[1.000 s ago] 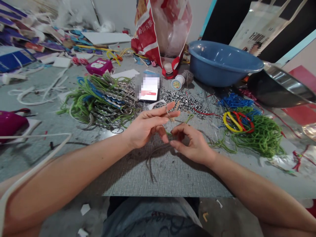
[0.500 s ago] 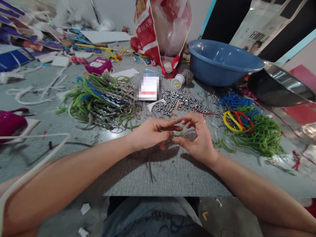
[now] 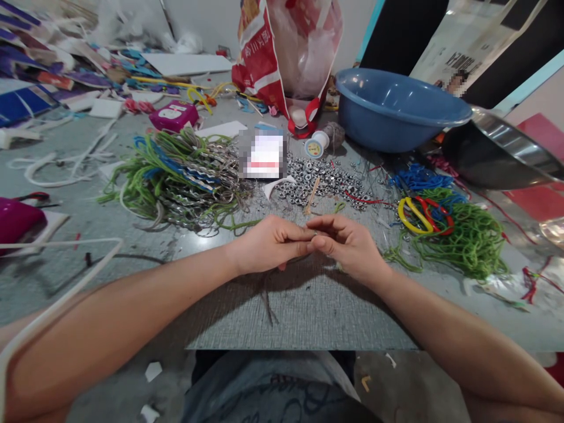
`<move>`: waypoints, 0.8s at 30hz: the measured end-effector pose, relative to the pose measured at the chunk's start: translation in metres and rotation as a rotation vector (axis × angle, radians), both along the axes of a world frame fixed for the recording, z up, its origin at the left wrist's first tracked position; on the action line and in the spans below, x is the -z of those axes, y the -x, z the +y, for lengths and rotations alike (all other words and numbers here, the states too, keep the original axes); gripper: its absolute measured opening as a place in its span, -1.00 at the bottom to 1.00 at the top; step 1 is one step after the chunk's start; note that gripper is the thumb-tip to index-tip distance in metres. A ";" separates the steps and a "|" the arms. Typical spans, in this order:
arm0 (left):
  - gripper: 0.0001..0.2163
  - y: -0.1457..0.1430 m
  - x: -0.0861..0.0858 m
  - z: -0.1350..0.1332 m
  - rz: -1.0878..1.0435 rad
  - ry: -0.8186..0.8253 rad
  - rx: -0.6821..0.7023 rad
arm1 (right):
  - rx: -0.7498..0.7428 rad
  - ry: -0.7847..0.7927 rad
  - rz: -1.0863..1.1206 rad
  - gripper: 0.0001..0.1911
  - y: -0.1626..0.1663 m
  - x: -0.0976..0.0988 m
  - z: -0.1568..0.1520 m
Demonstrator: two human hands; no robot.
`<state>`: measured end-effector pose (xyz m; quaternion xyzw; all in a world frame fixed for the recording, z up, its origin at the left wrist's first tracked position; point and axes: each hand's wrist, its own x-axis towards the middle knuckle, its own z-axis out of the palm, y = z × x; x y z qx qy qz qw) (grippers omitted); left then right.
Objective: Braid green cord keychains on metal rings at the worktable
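Observation:
My left hand (image 3: pixel 275 242) and my right hand (image 3: pixel 350 245) meet over the near part of the table, fingertips pinched together. Between them is braided cord, mostly hidden by the fingers; a tiny metallic glint shows at the fingertips. Grey cord ends (image 3: pixel 269 304) trail from below my left hand onto the tabletop. A green cord tip (image 3: pixel 339 207) pokes out just beyond my right fingers. Past the hands lie many small metal nuts (image 3: pixel 304 176) and a thin wooden stick (image 3: pixel 312 197).
Left of the hands is a heap of green and blue cords with metal pieces (image 3: pixel 176 176). To the right lie green cords (image 3: pixel 471 241) and scissors with yellow and red handles (image 3: pixel 414 216). Behind stand a thread spool (image 3: pixel 315 145), a blue basin (image 3: pixel 396 111) and a red bag (image 3: pixel 259 64).
My hands have drawn together and my right fingers have closed in to the left fingertips. The green loop seen between them is now hidden by the fingers.

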<state>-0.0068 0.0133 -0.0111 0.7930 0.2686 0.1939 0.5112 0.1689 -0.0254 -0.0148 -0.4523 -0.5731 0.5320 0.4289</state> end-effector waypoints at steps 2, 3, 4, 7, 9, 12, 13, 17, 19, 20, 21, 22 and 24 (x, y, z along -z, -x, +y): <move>-0.76 0.000 0.001 0.000 -0.003 -0.044 0.006 | -0.015 0.047 0.033 -0.62 0.001 -0.001 0.001; -0.77 0.000 0.002 0.001 -0.004 -0.061 0.007 | -0.023 0.073 0.049 -0.63 0.001 -0.001 0.001; -0.77 0.000 0.002 0.001 -0.005 -0.079 0.010 | -0.034 0.105 0.068 -0.63 0.001 -0.001 0.001; -0.79 0.000 0.001 0.000 -0.034 -0.182 0.035 | -0.080 0.221 0.138 -0.58 0.001 0.000 0.000; -0.79 0.001 0.001 0.000 -0.068 -0.301 0.057 | -0.107 0.290 0.190 -0.54 0.001 -0.001 -0.001; -0.79 0.002 0.002 0.000 -0.078 -0.501 0.072 | -0.137 0.363 0.267 -0.47 0.000 -0.003 -0.001; -0.78 0.003 0.002 0.001 -0.071 -0.570 0.076 | -0.151 0.387 0.289 -0.45 0.000 -0.004 -0.001; -0.74 0.005 0.006 0.002 -0.038 -0.851 0.094 | -0.199 0.489 0.351 -0.37 -0.002 -0.008 0.001; -0.74 0.006 0.006 0.002 -0.019 -0.988 0.095 | -0.221 0.532 0.375 -0.35 -0.003 -0.009 0.001; -0.75 0.006 0.006 0.002 -0.011 -1.056 0.095 | -0.235 0.551 0.389 -0.35 -0.003 -0.009 0.001; -0.75 0.006 0.005 0.002 -0.013 -1.118 0.095 | -0.250 0.568 0.402 -0.35 -0.003 -0.008 0.001; -0.75 0.006 0.005 0.001 -0.013 -1.169 0.100 | -0.264 0.584 0.416 -0.35 -0.003 -0.008 0.000; -0.74 0.007 0.003 0.000 0.002 -1.225 0.121 | -0.289 0.610 0.445 -0.35 -0.003 -0.008 0.000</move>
